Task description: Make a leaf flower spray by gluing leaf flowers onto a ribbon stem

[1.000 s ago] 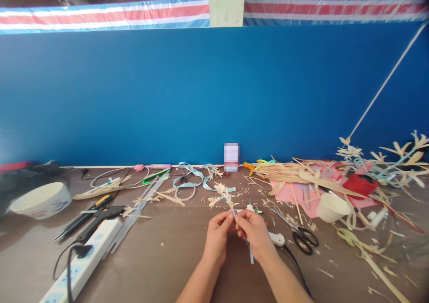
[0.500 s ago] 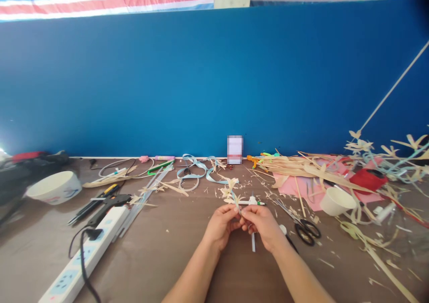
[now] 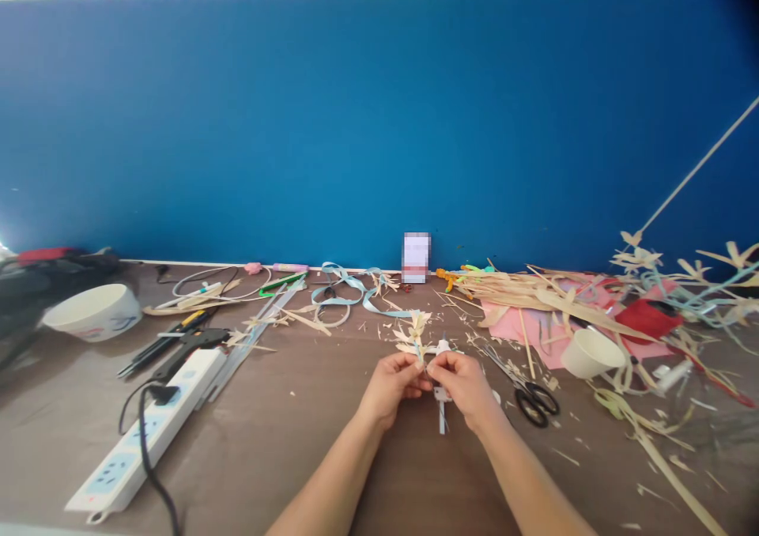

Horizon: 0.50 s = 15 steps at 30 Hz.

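Observation:
A pale straw flower (image 3: 417, 326) with a light-blue stem stands upright above my fingertips. My left hand (image 3: 388, 390) is closed, thumb and forefinger pinching the stem just below the petals. Close beside it, my right hand (image 3: 466, 386) is also closed, its thumb and forefinger meeting the same stem; the exact contact is too small to make out. A whitish tool (image 3: 442, 417) lies on the table, partly hidden behind my right hand. Right of that hand rest black-handled scissors (image 3: 537, 403), their blades among straw scraps.
At left are a white power strip (image 3: 127, 453), a glue gun (image 3: 193, 354) and a white bowl (image 3: 95, 312). Blue ribbon (image 3: 347, 287) lies at the back. To the right are straw strips (image 3: 504, 289), a paper cup (image 3: 591, 353) and a red object (image 3: 646, 320). A blue partition (image 3: 356, 125) borders the table.
The view has tilted slightly down. My hands have shifted slightly, the fingertips still together at the stem, and the flower stands more upright. More of the whitish tool shows between my hands.

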Each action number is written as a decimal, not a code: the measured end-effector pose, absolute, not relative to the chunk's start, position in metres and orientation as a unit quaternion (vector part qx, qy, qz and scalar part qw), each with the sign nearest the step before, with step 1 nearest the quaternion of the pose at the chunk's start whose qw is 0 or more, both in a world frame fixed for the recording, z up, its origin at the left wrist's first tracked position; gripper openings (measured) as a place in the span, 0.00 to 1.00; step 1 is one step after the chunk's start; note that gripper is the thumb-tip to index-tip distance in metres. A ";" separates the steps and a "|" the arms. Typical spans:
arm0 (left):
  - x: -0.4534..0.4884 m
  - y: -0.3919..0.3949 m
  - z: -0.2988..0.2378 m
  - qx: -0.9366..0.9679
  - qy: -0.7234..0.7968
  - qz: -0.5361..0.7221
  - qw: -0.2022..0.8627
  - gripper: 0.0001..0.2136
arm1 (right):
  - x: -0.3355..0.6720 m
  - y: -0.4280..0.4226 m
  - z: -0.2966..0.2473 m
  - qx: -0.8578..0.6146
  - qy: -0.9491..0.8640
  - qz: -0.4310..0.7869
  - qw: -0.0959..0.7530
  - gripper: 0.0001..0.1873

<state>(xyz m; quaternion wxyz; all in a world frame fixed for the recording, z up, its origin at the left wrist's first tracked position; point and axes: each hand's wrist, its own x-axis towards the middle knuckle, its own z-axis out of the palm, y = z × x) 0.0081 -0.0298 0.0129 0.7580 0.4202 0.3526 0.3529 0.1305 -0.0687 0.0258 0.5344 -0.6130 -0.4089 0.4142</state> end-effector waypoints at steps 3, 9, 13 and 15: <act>0.009 -0.031 0.013 0.436 0.354 0.342 0.754 0.13 | 0.131 -0.070 0.026 -0.614 -0.408 0.418 0.530 0.06; 0.011 -0.033 0.013 0.440 0.339 0.338 0.760 0.14 | 0.130 -0.069 0.028 -0.617 -0.417 0.412 0.526 0.07; 0.012 -0.034 0.014 0.455 0.343 0.338 0.749 0.15 | 0.130 -0.068 0.030 -0.618 -0.435 0.398 0.520 0.08; 0.011 -0.033 0.012 0.454 0.344 0.341 0.747 0.15 | 0.131 -0.068 0.030 -0.622 -0.444 0.383 0.519 0.07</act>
